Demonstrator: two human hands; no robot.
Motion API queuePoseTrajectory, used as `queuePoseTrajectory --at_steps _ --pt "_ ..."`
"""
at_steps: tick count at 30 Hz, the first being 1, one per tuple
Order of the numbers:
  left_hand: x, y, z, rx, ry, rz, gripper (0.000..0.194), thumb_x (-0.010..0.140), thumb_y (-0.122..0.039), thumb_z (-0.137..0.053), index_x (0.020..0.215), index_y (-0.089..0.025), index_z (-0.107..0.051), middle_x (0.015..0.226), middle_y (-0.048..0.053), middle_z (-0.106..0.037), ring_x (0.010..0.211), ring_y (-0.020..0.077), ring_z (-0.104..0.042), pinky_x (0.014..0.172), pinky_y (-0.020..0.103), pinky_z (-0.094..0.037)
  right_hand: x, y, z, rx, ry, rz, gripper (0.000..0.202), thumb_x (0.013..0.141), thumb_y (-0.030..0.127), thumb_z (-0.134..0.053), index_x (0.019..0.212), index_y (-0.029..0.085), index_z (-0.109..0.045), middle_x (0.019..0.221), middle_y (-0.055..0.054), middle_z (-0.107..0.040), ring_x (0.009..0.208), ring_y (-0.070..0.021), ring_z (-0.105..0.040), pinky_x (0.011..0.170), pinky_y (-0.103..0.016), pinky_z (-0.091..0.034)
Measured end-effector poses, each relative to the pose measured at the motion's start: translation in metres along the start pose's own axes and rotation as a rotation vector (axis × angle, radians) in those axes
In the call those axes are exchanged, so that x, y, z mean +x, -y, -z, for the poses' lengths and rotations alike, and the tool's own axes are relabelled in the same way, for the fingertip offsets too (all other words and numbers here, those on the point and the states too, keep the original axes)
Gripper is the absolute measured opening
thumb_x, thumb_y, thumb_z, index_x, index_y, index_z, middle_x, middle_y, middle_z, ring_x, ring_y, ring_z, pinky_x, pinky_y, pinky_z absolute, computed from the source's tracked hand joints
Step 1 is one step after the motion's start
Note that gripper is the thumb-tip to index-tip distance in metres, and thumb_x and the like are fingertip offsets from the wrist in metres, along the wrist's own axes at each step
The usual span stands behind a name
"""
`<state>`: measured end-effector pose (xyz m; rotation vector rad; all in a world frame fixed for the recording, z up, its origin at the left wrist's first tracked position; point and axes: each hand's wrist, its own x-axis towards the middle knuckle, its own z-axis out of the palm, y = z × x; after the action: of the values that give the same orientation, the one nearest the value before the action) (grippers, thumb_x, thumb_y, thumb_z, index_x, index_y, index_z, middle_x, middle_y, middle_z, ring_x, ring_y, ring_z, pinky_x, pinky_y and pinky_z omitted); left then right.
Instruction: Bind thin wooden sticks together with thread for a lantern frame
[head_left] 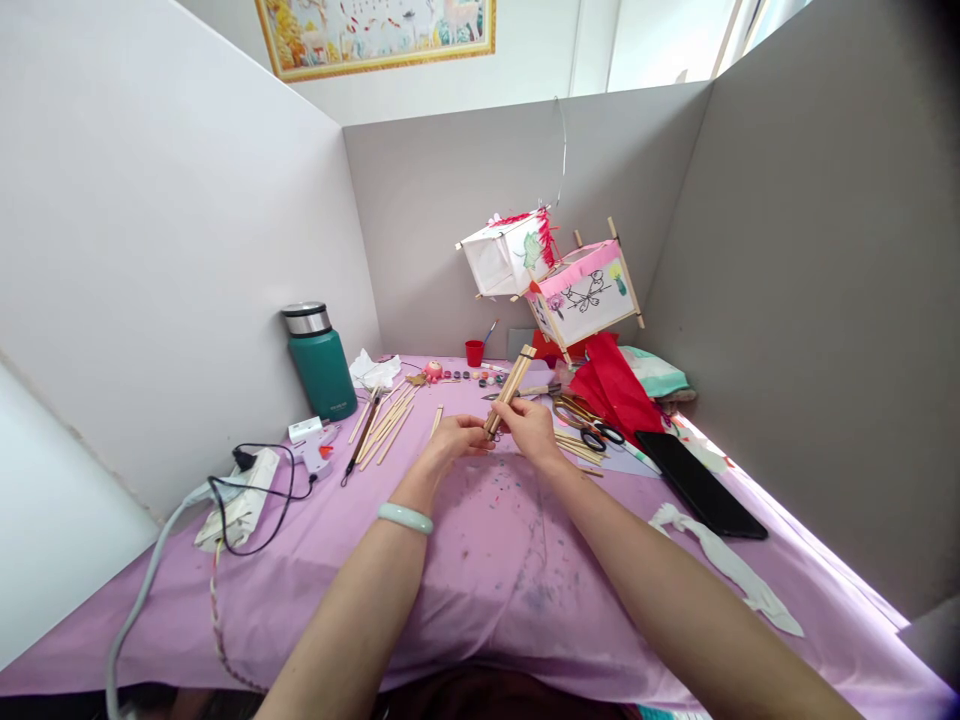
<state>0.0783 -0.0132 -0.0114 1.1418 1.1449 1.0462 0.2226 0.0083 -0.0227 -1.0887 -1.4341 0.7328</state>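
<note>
A small bundle of wooden sticks (513, 386), with dark bands near both ends, is held tilted above the middle of the purple-covered table. My right hand (528, 426) is closed round the bundle's lower half. At its lower end, the fingers of my left hand (459, 440) pinch the bundle near the dark band. More loose wooden sticks (390, 424) lie left of my hands beside a dark brush (363, 440). Other sticks (576, 446) lie just right of my right hand, near black-handled scissors (600, 436).
Two paper lanterns (510, 256) (589, 300) hang at the back. A green bottle (322, 370), glue gun (315, 450) and power strip (244, 500) are left. Red cloth (615, 390), a black tablet (701, 484) and white cloth (731, 568) lie right. A red cup (474, 353) stands behind.
</note>
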Motion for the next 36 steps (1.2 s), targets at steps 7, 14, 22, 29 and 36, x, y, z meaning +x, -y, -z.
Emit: queuePoseTrajectory --at_steps 7,14,22,29,36 --pt "-0.005 -0.007 0.002 0.013 0.090 0.017 0.022 0.067 -0.010 -0.071 0.089 -0.011 -0.070 0.077 0.007 -0.071 0.058 0.0141 -0.066 0.059 0.027 -0.055 0.002 0.010 0.008 0.272 -0.008 -0.186 0.031 0.060 0.045 -0.072 0.064 0.014 -0.066 0.056 -0.002 -0.063 0.048 -0.0112 -0.053 0.048 -0.023 -0.045" --pt "-0.002 -0.006 0.007 -0.063 0.167 0.028 0.013 0.070 -0.011 -0.074 0.081 -0.008 -0.068 0.074 0.010 -0.071 0.066 0.0162 -0.069 0.062 0.025 -0.056 -0.001 0.019 0.014 0.414 0.047 -0.300 0.030 0.056 0.040 -0.075 0.069 0.014 -0.067 0.060 -0.003 -0.066 0.051 -0.0120 -0.057 0.050 -0.024 -0.047" --pt "-0.004 -0.006 0.006 -0.083 0.188 -0.025 0.023 0.069 -0.022 -0.077 0.085 -0.008 -0.068 0.079 0.011 -0.072 0.069 0.0170 -0.070 0.063 0.025 -0.056 0.002 0.018 0.017 0.354 0.025 -0.250 0.031 0.058 0.043 -0.074 0.066 0.014 -0.067 0.061 -0.004 -0.067 0.053 -0.0138 -0.058 0.052 -0.026 -0.049" --pt "-0.006 -0.008 0.003 -0.058 0.126 0.001 0.021 0.073 -0.026 -0.074 0.084 -0.008 -0.070 0.078 0.011 -0.072 0.063 0.0157 -0.068 0.059 0.025 -0.056 0.001 0.016 0.014 0.312 0.008 -0.193 0.033 0.057 0.045 -0.074 0.062 0.014 -0.065 0.057 -0.003 -0.064 0.048 -0.0120 -0.055 0.050 -0.026 -0.047" --pt "-0.004 -0.006 0.003 -0.100 0.104 0.013 0.012 0.072 -0.015 -0.072 0.080 -0.007 -0.068 0.073 0.011 -0.071 0.064 0.0169 -0.069 0.060 0.026 -0.056 0.001 0.016 0.013 0.314 0.004 -0.190 0.033 0.057 0.045 -0.073 0.063 0.014 -0.065 0.059 -0.003 -0.065 0.050 -0.0129 -0.057 0.050 -0.026 -0.049"
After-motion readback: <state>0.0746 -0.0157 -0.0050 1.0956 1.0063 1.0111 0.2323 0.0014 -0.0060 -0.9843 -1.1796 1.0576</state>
